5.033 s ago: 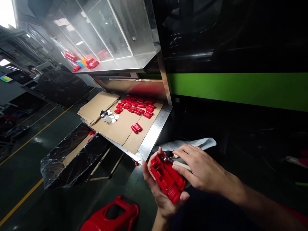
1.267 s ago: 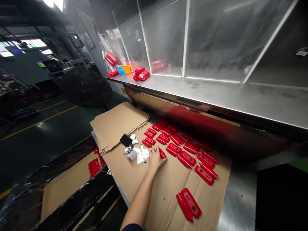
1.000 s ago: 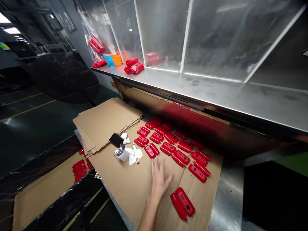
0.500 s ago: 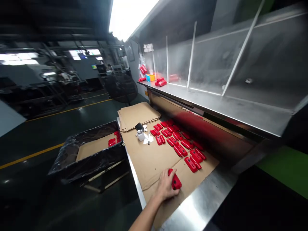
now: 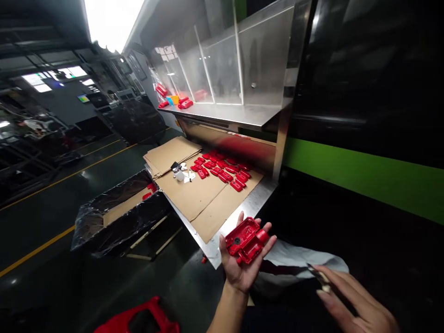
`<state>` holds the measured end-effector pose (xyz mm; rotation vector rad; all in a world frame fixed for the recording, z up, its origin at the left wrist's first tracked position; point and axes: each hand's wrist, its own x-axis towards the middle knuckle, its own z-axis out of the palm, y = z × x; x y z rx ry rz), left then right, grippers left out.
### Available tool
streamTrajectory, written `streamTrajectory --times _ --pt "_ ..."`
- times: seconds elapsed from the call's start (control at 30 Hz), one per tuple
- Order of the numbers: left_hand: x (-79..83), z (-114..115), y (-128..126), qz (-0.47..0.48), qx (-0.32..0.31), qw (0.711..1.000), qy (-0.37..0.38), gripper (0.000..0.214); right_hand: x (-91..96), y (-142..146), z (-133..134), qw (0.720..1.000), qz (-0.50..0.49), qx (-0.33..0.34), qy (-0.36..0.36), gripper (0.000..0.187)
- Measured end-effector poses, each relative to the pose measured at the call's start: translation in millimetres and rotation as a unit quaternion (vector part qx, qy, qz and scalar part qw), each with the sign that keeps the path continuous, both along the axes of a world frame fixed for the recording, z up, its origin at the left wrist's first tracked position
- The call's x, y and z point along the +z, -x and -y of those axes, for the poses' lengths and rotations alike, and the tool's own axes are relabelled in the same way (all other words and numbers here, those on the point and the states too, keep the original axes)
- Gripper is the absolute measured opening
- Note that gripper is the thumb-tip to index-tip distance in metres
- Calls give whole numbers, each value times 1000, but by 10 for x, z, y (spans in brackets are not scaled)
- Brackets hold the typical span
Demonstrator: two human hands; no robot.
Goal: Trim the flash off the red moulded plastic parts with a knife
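Note:
On the upturned palm of my left hand rests a red molded housing, its hollow inside facing up, my fingers curled round its edges. A round dark spot shows in one of its two hollows. At the lower right, my right hand pinches a small slim tool with a dark pointed tip and a pale brassy body; its exact kind is unclear. The tool is apart from the housing. Beyond the hands, several similar red housings lie in rows on brown cardboard covering the metal bench.
Stacked cardboard sheets lie at the bench's far end, near a small white bottle. A metal shelf overhangs the bench's back. Left stands a black-lined bin holding red parts. A large red part shows at lower left.
My left hand has lifted the red housing off the cardboard and now holds it hollow side up beyond the bench's near edge. My right hand has come into view with a small tool. The view has swung right.

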<state>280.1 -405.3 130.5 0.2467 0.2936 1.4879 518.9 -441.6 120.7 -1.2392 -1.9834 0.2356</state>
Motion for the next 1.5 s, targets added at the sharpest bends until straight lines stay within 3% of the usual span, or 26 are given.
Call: streamTrajectory --times 0.1,0.2,0.5,0.87,1.5 --pt "153 188 -230 -10 25 1000 -3 91 260 233 49 998 -19 60 -15 34" --pt "244 330 -373 -19 42 999 0 87 364 415 143 997 -25 77 -8 36" --pt "338 469 -457 -87 127 988 -3 89 285 392 319 998 51 33 -33 43" --pt "381 481 -389 -146 140 978 -47 88 325 543 297 998 41 31 -27 41" --pt "385 484 -422 -165 160 972 -48 89 345 492 290 997 63 31 -37 42"
